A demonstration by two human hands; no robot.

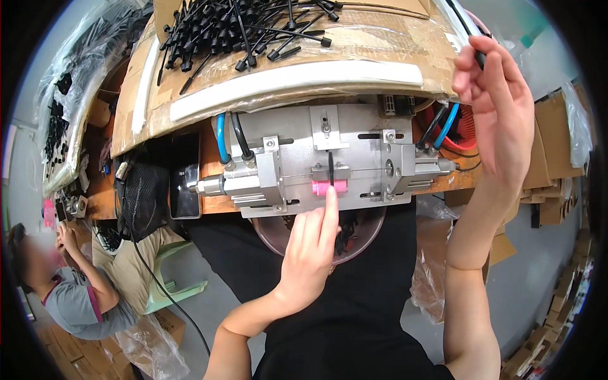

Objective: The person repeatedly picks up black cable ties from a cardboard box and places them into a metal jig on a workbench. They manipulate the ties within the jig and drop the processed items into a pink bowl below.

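My left hand reaches in from below, its index finger stretched out and its other fingers loosely bent. The fingertip touches the near end of a slim black rod, which lies lengthwise in the middle of a metal fixture. Just under the rod sits a pink block. Up at the right, my right hand is raised, its thumb and fingers closed on a black rod that slants toward the upper edge.
Cardboard carrying a heap of black rods stands behind the fixture. Air cylinders with blue and black hoses flank it. A bowl of black parts is below. A phone lies left; a seated person works far left.
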